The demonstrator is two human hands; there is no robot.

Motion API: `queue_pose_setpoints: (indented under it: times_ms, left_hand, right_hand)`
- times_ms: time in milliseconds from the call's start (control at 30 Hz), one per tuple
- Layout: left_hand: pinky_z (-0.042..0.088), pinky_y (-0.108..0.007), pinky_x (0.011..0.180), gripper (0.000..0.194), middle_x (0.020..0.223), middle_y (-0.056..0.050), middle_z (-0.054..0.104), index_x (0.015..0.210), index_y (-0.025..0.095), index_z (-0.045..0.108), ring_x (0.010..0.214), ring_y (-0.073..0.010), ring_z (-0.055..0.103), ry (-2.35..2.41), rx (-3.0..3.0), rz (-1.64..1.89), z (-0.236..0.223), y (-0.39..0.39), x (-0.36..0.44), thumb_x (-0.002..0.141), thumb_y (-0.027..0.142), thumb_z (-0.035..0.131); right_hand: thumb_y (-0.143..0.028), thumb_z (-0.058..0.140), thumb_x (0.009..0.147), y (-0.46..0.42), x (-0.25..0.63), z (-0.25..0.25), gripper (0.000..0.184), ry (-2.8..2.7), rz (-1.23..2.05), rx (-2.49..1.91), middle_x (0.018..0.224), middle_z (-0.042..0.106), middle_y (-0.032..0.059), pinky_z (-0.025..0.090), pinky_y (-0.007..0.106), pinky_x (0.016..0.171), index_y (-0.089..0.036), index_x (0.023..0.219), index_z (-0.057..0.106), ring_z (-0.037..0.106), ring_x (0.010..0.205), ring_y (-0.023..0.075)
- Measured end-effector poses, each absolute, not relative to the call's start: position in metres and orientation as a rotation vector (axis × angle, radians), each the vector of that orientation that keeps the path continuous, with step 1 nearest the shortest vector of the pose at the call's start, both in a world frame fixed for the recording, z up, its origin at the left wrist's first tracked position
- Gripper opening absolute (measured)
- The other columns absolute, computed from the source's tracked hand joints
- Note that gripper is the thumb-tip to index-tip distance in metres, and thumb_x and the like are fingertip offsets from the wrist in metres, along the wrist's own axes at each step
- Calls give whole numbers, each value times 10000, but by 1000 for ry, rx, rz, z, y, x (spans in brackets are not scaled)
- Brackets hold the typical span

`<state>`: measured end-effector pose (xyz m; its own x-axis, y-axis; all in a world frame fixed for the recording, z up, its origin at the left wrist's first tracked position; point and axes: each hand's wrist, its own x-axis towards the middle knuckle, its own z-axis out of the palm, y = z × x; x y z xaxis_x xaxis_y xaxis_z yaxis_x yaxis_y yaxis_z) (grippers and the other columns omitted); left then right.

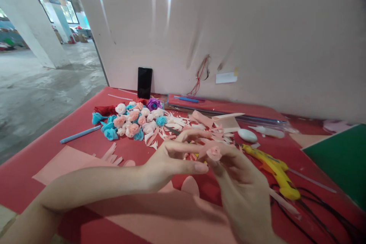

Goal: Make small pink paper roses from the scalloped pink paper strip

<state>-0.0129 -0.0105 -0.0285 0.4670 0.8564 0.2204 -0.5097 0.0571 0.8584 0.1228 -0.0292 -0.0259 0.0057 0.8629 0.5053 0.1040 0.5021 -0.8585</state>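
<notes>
A small pink crepe-paper rose (214,153) is pinched between the fingers and thumb of my right hand (246,183). A loose petal edge sticks out from its left side. My left hand (171,158) reaches in beside the rose, thumb and fingers apart; its fingertips are close to that petal edge, and I cannot tell whether they touch it. Under my hands lie a cut pink petal (190,186) and a large pink paper sheet (160,213). Finished paper roses (133,116) in pink, white, blue and purple form a pile beyond my left hand.
A yellow glue gun (271,171) with a black cord lies at the right, near a white oval object (247,135) and a green board (340,164). Paper scraps (197,122) cover the middle. A phone (144,83) leans on the white panel (257,38) behind the red table.
</notes>
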Motion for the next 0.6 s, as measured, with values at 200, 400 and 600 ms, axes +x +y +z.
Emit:
queue_pose_setpoints:
  times_ms: [200, 400, 600]
  left_hand:
    - [399, -392, 1030, 150, 1210, -49, 517, 851, 252, 759, 1277, -275, 382, 303, 1207, 1123, -32, -6, -19, 797, 289, 624]
    - [473, -323, 900, 175, 1088, -25, 613, 933, 319, 739, 1065, -194, 547, 390, 1301, 1255, -35, 1, -23, 827, 244, 622]
    - [467, -267, 814, 128, 822, -2, 687, 761, 257, 759, 848, -136, 604, 553, 1293, 1277, -21, 1, -21, 735, 146, 702]
  right_hand:
    - [-328, 657, 804, -26, 129, -29, 47, -1379, 887, -917, 732, 666, -44, 512, 170, 667, -286, 786, 667, 627, 702, 99]
    - [-355, 675, 788, -23, 134, -28, 111, -1246, 1221, -884, 729, 634, -40, 494, 185, 693, -255, 740, 662, 593, 696, 97]
    - [-377, 697, 756, -23, 131, -25, 135, -1285, 1398, -844, 717, 658, -33, 490, 227, 746, -256, 698, 691, 611, 729, 121]
